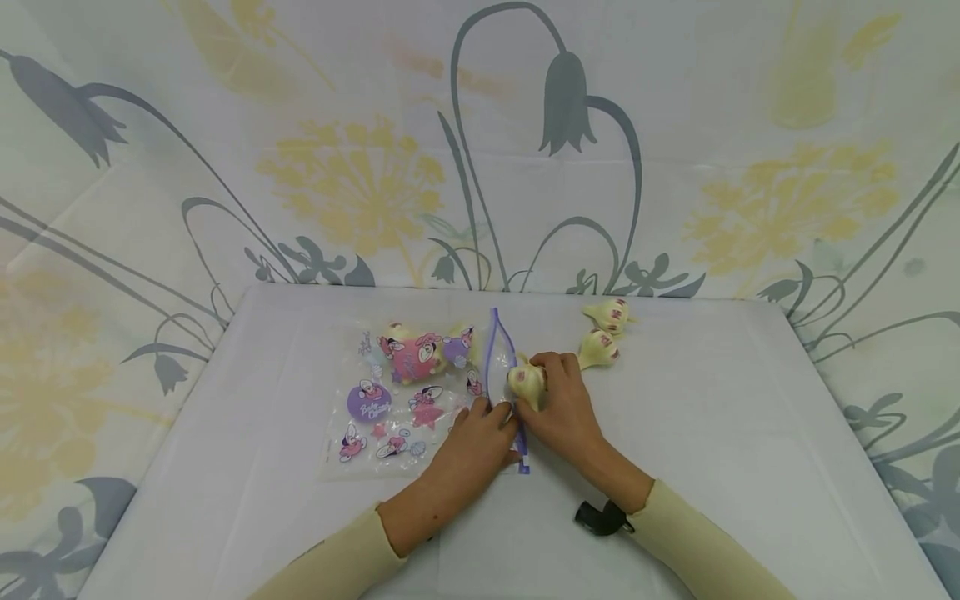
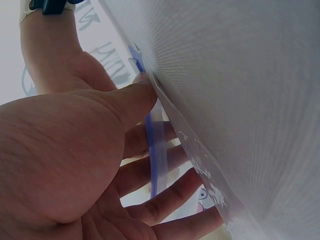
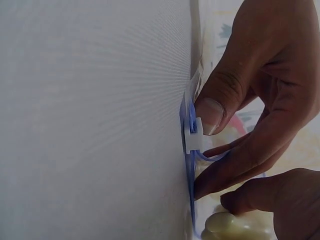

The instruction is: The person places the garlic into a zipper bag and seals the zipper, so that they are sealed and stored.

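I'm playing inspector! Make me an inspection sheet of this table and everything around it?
Surface: white tabletop, woven-looking up close.
Job's things: clear cartoon-print zip bag, its purple-edged mouth parted; pale yellow shapes show through it. One pale yellow toy is at the mouth; two loose toys lie close together beyond the right hand.
Clutter: nothing seen, except a black device by the right wrist, perhaps worn.
Grippers: bare hands; left hand holds the bag's mouth, right grips the toy.
Cables: nothing seen.
Surroundings: flower-print backdrop.
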Tool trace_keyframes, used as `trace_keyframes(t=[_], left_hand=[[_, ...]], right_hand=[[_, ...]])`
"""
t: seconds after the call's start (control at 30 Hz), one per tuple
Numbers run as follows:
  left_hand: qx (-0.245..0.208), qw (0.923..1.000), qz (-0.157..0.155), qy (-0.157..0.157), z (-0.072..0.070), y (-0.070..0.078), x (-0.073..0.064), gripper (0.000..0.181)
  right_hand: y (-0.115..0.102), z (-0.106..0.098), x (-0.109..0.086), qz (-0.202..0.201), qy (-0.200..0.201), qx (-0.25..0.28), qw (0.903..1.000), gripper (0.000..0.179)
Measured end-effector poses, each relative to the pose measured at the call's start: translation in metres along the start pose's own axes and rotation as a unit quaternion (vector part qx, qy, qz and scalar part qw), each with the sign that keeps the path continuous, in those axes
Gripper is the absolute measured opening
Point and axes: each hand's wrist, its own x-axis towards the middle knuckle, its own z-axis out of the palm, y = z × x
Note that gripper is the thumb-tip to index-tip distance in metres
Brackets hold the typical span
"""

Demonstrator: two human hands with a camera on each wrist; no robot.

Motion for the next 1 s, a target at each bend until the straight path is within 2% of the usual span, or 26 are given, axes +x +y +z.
trace_keyframes(t=[0.7, 1.0], left_hand=[[-0.010, 0.9999, -0.001, -0.006, -0.001, -0.001, 0.001, 0.053], [-0.006, 1.0000, 0.004, 0.001, -0.001, -0.001, 0.000, 0.050]], right_hand=[[0.001, 0.004, 0.014, -0.013, -0.035, 0.009, 0.9993, 0.065], [0.003, 0.005, 0.017, -0.040, -0.046, 0.015, 0.9981, 0.068]])
